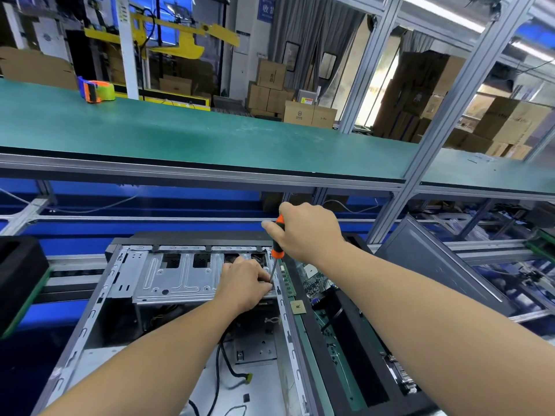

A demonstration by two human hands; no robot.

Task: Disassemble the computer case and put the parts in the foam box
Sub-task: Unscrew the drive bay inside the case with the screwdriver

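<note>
Unscrewing the drive cage in the opened computer case [186, 295].
The right hand [306, 232] has its grip wrapped round an orange-and-black screwdriver [277, 247], held nearly upright; the left hand [244, 285] pinches its shaft at the cage's right edge. Black foam box [18, 277] sits far left.

Blue wall sign [266, 9] above the stacked cardboard boxes [271, 85], white character "收" legible, box markings too blurred to read

An electronics assembly workshop is shown: a green-matted line bench [180, 136] framed in aluminium profile [450, 94], with stacked cardboard cartons [271, 75] behind.
</note>
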